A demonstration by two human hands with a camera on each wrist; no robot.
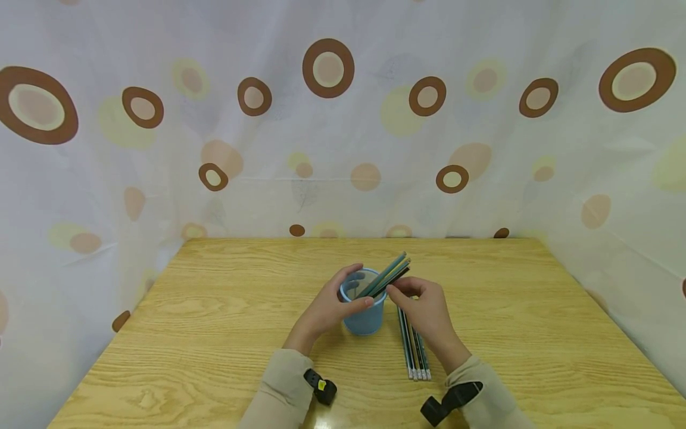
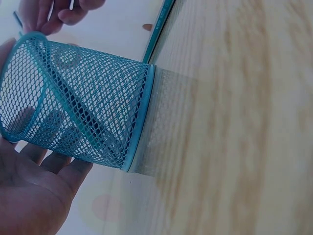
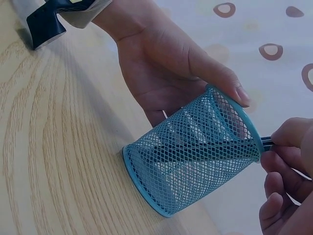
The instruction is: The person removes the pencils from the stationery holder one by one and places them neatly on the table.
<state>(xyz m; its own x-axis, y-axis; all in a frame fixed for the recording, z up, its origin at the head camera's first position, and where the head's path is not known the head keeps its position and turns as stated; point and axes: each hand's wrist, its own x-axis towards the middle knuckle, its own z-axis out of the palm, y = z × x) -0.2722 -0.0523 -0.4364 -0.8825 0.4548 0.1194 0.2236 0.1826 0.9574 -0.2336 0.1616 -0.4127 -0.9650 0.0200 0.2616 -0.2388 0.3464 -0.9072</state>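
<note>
A light blue mesh pencil cup stands on the wooden table, with several pencils leaning to the right out of its mouth. My left hand grips the cup near its rim, thumb in front and fingers round the far side. At the right side of the rim, my right hand pinches a dark pencil between thumb and fingers. Through the mesh the pencils slant down toward the cup's base. More pencils lie side by side on the table below my right hand, their eraser ends toward me.
The wooden table reaches back to a white curtain with brown and pale circles, which also hangs at both sides. Each sleeve carries a black wrist camera, one on the left and one on the right.
</note>
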